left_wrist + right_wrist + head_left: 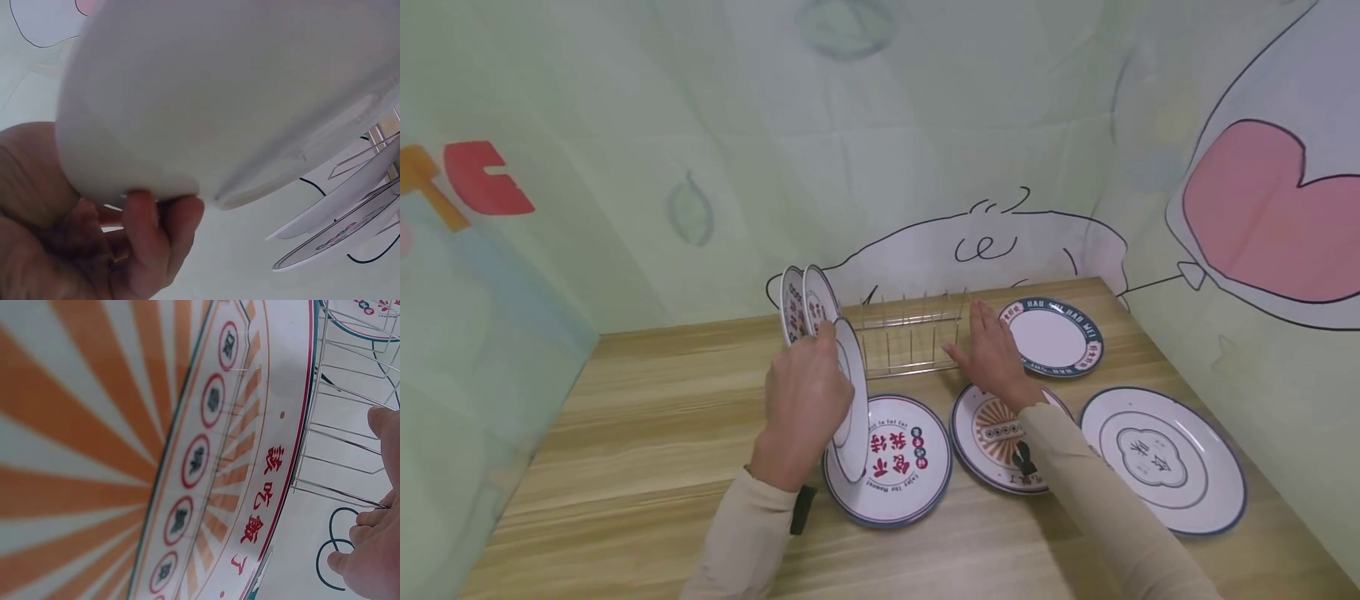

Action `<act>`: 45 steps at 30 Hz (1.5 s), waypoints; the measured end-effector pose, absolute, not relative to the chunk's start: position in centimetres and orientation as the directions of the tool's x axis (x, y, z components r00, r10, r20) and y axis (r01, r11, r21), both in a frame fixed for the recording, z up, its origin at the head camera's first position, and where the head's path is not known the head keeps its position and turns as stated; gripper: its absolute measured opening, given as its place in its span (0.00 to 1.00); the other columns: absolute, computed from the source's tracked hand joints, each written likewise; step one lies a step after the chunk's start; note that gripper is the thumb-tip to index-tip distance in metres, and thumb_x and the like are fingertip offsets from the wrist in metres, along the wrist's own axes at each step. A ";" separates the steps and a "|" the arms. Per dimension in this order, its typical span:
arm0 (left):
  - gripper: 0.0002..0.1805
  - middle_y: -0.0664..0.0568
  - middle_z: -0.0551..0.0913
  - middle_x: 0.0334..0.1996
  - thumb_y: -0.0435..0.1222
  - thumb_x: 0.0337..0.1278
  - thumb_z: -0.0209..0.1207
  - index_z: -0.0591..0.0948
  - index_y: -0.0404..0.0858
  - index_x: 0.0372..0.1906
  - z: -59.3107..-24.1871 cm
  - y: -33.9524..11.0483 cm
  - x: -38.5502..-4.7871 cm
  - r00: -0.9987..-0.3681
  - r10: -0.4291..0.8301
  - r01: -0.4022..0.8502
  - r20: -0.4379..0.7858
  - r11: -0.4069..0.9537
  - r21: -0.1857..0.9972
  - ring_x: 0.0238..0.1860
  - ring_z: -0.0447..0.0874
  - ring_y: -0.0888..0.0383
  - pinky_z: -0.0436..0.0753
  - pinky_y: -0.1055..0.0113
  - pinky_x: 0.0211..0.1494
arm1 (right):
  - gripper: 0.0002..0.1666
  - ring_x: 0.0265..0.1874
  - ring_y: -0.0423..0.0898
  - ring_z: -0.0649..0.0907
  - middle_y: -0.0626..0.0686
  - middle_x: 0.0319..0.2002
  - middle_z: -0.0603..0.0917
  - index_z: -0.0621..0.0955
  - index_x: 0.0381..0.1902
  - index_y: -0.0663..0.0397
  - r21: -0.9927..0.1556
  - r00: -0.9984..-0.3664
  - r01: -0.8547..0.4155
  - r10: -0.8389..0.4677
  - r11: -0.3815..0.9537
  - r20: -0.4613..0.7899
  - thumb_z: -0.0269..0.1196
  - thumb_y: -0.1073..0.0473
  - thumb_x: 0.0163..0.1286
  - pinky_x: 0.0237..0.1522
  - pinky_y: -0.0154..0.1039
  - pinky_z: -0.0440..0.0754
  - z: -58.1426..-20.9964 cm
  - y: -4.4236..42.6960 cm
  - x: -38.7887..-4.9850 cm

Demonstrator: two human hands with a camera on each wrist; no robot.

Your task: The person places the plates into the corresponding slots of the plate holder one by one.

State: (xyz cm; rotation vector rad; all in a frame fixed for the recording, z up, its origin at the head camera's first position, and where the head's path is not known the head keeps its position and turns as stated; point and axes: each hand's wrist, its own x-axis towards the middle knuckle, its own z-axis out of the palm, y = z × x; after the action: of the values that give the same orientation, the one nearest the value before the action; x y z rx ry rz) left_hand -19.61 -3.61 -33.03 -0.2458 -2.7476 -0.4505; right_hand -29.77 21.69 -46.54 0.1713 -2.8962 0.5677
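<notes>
My left hand (805, 400) pinches the rim of a white plate (856, 417) and holds it on edge, above a flat plate with red characters (891, 492). In the left wrist view the held plate's pale underside (206, 94) fills much of the picture. Just beyond, two plates stand upright at the left end of a wire dish rack (917, 368): an outer plate (788, 304) and an inner plate (820, 292). At the rack's right end my right hand (996, 358) rests against the wires, fingers straight, thumb apart.
Under my right forearm lies a plate with orange rays (988, 425). A blue-rimmed plate (1052, 337) is at the back right, and a larger white plate (1202, 475) is near the right edge of the wooden table (625, 467). A printed cloth (737, 150) hangs behind.
</notes>
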 end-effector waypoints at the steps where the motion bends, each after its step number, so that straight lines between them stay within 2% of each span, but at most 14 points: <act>1: 0.20 0.36 0.82 0.25 0.22 0.51 0.59 0.78 0.24 0.53 -33.1 -3.6 -19.7 -0.927 0.108 0.217 0.359 0.936 0.277 0.14 0.71 0.54 0.64 0.71 0.10 | 0.53 0.78 0.63 0.55 0.68 0.78 0.51 0.49 0.77 0.69 -0.360 -0.976 -0.147 -0.077 0.921 0.202 0.57 0.40 0.73 0.78 0.59 0.53 -46.6 21.7 -29.8; 8: 0.18 0.39 0.79 0.22 0.22 0.51 0.59 0.79 0.25 0.51 -33.5 -3.6 -20.7 -0.921 0.089 0.209 0.378 0.935 0.288 0.13 0.70 0.53 0.63 0.69 0.11 | 0.53 0.78 0.63 0.54 0.68 0.79 0.51 0.48 0.78 0.69 -0.343 -0.980 -0.141 -0.081 0.929 0.183 0.56 0.39 0.74 0.78 0.59 0.52 -46.5 21.9 -29.9; 17: 0.21 0.34 0.84 0.29 0.23 0.49 0.60 0.79 0.25 0.52 -33.5 -3.3 -21.6 -0.911 0.071 0.206 0.407 0.932 0.299 0.17 0.77 0.48 0.71 0.63 0.13 | 0.53 0.79 0.63 0.53 0.67 0.79 0.50 0.48 0.78 0.68 -0.376 -0.981 -0.140 -0.076 0.916 0.180 0.57 0.41 0.74 0.79 0.59 0.50 -46.4 21.9 -29.8; 24: 0.21 0.32 0.85 0.32 0.22 0.49 0.59 0.78 0.24 0.52 -33.8 -2.9 -22.3 -0.910 0.071 0.204 0.409 0.935 0.291 0.20 0.81 0.45 0.73 0.64 0.14 | 0.53 0.79 0.63 0.54 0.67 0.79 0.49 0.48 0.78 0.68 -0.375 -0.981 -0.136 -0.073 0.917 0.178 0.57 0.40 0.74 0.79 0.59 0.51 -46.6 21.8 -29.8; 30: 0.19 0.34 0.84 0.30 0.22 0.49 0.59 0.79 0.25 0.50 -33.7 -2.6 -22.9 -0.908 0.063 0.194 0.414 0.939 0.284 0.19 0.80 0.46 0.77 0.61 0.15 | 0.53 0.79 0.62 0.54 0.66 0.79 0.50 0.48 0.78 0.67 -0.372 -0.981 -0.139 -0.076 0.918 0.178 0.57 0.40 0.73 0.79 0.58 0.52 -46.8 21.8 -30.0; 36: 0.15 0.38 0.81 0.25 0.22 0.48 0.58 0.79 0.26 0.45 -33.6 -2.4 -23.5 -0.901 0.072 0.193 0.428 0.950 0.247 0.17 0.76 0.49 0.74 0.62 0.15 | 0.53 0.79 0.62 0.53 0.66 0.79 0.49 0.48 0.78 0.67 -0.369 -0.983 -0.136 -0.077 0.920 0.169 0.56 0.39 0.74 0.79 0.58 0.51 -46.6 21.8 -29.9; 40: 0.17 0.39 0.81 0.25 0.22 0.50 0.57 0.79 0.26 0.48 -33.5 -2.3 -23.8 -0.905 0.071 0.186 0.419 0.953 0.240 0.17 0.73 0.50 0.71 0.63 0.14 | 0.53 0.79 0.62 0.53 0.67 0.79 0.49 0.48 0.78 0.68 -0.366 -0.983 -0.134 -0.076 0.921 0.168 0.56 0.39 0.74 0.79 0.58 0.52 -46.4 21.8 -29.8; 45: 0.21 0.37 0.81 0.28 0.23 0.51 0.57 0.78 0.26 0.53 -33.4 -2.2 -24.2 -0.921 0.057 0.166 0.385 0.952 0.257 0.19 0.76 0.48 0.74 0.61 0.16 | 0.53 0.79 0.62 0.53 0.67 0.79 0.49 0.47 0.78 0.68 -0.362 -0.984 -0.127 -0.073 0.923 0.161 0.56 0.39 0.74 0.79 0.58 0.52 -46.4 21.8 -29.8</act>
State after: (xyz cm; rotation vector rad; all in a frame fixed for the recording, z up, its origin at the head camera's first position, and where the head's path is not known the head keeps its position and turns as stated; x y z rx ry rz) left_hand -24.22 -2.17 -33.40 -0.1616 -2.7251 -0.4045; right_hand -29.77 21.77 -46.38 0.1537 -2.9383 0.5679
